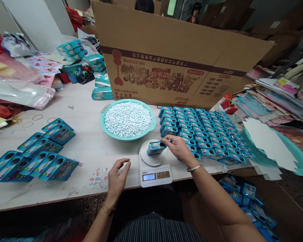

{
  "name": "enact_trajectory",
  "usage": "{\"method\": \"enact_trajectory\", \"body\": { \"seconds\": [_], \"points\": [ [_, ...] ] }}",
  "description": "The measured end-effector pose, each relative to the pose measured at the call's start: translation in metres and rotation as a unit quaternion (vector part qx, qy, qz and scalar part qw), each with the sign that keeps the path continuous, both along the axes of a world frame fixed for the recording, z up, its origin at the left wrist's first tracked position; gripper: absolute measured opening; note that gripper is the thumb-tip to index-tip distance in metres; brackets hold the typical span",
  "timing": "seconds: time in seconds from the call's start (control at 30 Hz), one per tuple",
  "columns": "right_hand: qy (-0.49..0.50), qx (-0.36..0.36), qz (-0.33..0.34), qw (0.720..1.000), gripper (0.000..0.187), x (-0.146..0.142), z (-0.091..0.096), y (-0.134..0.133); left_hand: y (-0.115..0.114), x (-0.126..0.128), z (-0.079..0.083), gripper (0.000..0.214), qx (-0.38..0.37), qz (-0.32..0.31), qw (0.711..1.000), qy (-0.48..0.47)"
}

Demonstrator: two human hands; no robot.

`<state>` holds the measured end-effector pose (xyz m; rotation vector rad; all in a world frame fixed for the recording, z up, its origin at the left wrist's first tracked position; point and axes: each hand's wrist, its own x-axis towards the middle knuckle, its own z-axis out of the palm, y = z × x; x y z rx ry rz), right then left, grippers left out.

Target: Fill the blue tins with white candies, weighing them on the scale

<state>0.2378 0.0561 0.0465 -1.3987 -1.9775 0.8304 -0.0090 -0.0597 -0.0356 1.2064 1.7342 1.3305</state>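
Observation:
A small blue box (155,148) lies on the round pan of a white digital scale (154,170) at the table's front edge. My right hand (178,148) pinches the box's right end with thumb and fingers. My left hand (118,177) hovers just left of the scale, fingers curled loosely apart, holding nothing. Behind the scale stands a teal basin (104,123) heaped with small white candies (127,118). Right of the scale, rows of the same blue boxes (207,134) lie packed together.
More blue boxes (37,153) lie at the front left, and others are stacked at the back (73,49). A big cardboard carton (171,57) blocks the rear. Plastic bags sit left, paper piles right. Loose boxes (249,198) lie on the floor.

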Motion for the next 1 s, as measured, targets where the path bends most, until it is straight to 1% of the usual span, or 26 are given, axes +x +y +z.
{"method": "enact_trajectory", "body": {
  "seconds": [0.3,0.43,0.53,0.6,0.63,0.67,0.7,0.77,0.83,0.93,1.0],
  "points": [
    [-0.043,0.040,0.026,0.998,0.031,-0.004,0.000,-0.002,0.000,0.000,-0.001,0.033,-0.003,0.003,1.000,0.000],
    [-0.047,0.034,0.019,0.998,0.029,0.000,0.003,-0.003,0.001,0.000,-0.001,0.034,0.000,0.000,1.000,0.001],
    [-0.001,0.017,0.005,1.000,0.030,0.005,0.008,0.000,0.003,0.001,0.001,0.034,0.001,-0.004,1.000,0.003],
    [0.064,-0.001,-0.015,0.998,0.032,0.011,0.010,0.002,0.005,0.003,0.004,0.033,0.003,-0.009,1.000,0.007],
    [0.110,-0.021,-0.030,0.993,0.034,0.015,0.011,0.003,0.006,0.004,0.006,0.032,0.005,-0.012,1.000,0.010],
    [0.162,-0.051,-0.047,0.984,0.036,0.020,0.011,0.004,0.008,0.005,0.008,0.031,0.010,-0.015,1.000,0.014],
    [0.219,-0.087,-0.065,0.970,0.038,0.025,0.011,0.003,0.010,0.006,0.010,0.029,0.018,-0.018,0.999,0.020],
    [0.329,-0.161,-0.097,0.926,0.041,0.037,0.008,0.000,0.015,0.009,0.015,0.027,0.041,-0.026,0.998,0.034],
    [0.414,-0.211,-0.117,0.878,0.041,0.048,0.003,-0.008,0.022,0.013,0.021,0.024,0.070,-0.039,0.995,0.052],
    [0.494,-0.252,-0.143,0.820,0.038,0.065,-0.012,-0.028,0.034,0.020,0.030,0.021,0.118,-0.067,0.987,0.087],
    [0.528,-0.273,-0.163,0.788,0.037,0.076,-0.024,-0.044,0.041,0.025,0.036,0.020,0.145,-0.088,0.979,0.112]
  ]
}}
